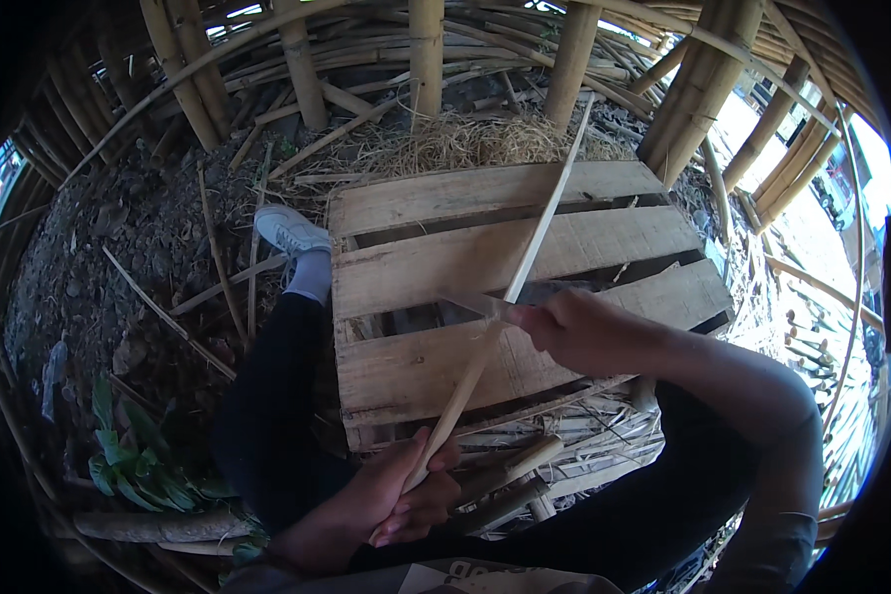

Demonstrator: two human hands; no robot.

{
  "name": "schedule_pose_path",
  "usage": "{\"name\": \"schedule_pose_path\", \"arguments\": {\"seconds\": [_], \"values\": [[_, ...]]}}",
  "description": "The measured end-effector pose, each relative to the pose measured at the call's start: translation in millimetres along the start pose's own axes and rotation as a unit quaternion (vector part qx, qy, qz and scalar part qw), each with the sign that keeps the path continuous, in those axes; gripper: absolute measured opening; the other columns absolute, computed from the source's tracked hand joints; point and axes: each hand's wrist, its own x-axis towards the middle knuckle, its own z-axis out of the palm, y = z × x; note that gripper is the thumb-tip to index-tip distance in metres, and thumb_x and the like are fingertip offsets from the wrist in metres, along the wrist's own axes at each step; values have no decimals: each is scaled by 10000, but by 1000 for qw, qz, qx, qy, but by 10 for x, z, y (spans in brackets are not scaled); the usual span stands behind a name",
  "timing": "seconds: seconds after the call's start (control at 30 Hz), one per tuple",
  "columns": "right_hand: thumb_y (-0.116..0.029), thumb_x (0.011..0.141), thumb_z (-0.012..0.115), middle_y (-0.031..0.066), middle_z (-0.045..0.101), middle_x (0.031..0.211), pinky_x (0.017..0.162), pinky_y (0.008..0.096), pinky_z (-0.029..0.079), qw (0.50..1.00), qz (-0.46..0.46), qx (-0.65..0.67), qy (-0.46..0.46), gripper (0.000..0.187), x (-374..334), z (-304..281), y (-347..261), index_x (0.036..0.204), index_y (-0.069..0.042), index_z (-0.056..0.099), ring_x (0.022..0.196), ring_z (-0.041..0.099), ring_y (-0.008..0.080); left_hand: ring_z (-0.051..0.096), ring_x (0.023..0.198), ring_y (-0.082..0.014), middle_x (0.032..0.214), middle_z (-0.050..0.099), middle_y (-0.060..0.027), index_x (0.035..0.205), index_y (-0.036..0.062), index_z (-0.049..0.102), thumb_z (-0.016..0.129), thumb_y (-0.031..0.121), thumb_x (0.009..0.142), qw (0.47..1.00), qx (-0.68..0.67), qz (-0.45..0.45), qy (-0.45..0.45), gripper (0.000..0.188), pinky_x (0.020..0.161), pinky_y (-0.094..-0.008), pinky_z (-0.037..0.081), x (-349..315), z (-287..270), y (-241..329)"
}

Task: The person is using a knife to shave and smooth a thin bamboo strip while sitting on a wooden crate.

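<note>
A long pale bamboo strip [539,238] runs slantwise from my lap up across a slatted wooden crate [445,371]. Near its lower end my left hand [413,490] is closed around the strip. My right hand [586,332] is closed on a knife [477,303], whose handle is mostly hidden in the fist. The blade points left and lies against the strip about midway along it, above the crate's slats. The strip's far end reaches past the crate's back edge.
Dry shavings [485,139] are heaped behind the crate. Upright bamboo poles [426,59] stand beyond them. Loose sticks [168,312] lie on the dark soil at left, near my white shoe [292,233] and a leafy green plant [134,455]. Cut bamboo pieces [515,465] lie below the crate's front.
</note>
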Motion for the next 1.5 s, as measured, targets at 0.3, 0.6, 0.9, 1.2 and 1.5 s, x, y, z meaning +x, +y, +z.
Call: {"name": "schedule_pose_path", "arguments": {"seconds": [0.3,0.6,0.9,1.2,1.5], "values": [[-447,1050,299,80,488,484,330,329,463,968,245,51,30,655,176,-238,3,708,60,534,384,567,212,318,307,-31,504,328,45,909,146,397,283,522,1029,999,39,26,26,411,224,-177,283,11,-8,70],[-465,1027,320,88,509,570,397,347,513,971,225,83,-21,618,68,-69,-147,987,97,573,478,590,189,292,296,-36,502,339,37,895,150,405,286,498,1037,999,18,45,16,395,221,-179,268,36,-70,77],[-408,1037,358,-22,410,549,357,279,313,973,186,131,-43,453,99,-142,-35,817,-44,513,394,364,89,321,298,-35,494,331,41,904,148,415,310,498,1033,999,4,40,12,387,213,-182,280,28,-44,54],[-345,1045,315,-3,443,533,390,336,454,978,177,113,-4,479,107,-139,-60,906,49,548,395,457,147,307,308,-35,500,327,44,906,153,416,304,504,1033,1000,5,27,-5,390,217,-185,267,37,-80,37],[-324,1045,328,15,469,543,380,327,393,982,129,140,8,465,40,0,-129,785,8,524,404,445,133,316,314,-37,501,325,43,912,149,422,293,507,1033,1000,7,26,4,399,224,-180,281,13,-61,26]]}}
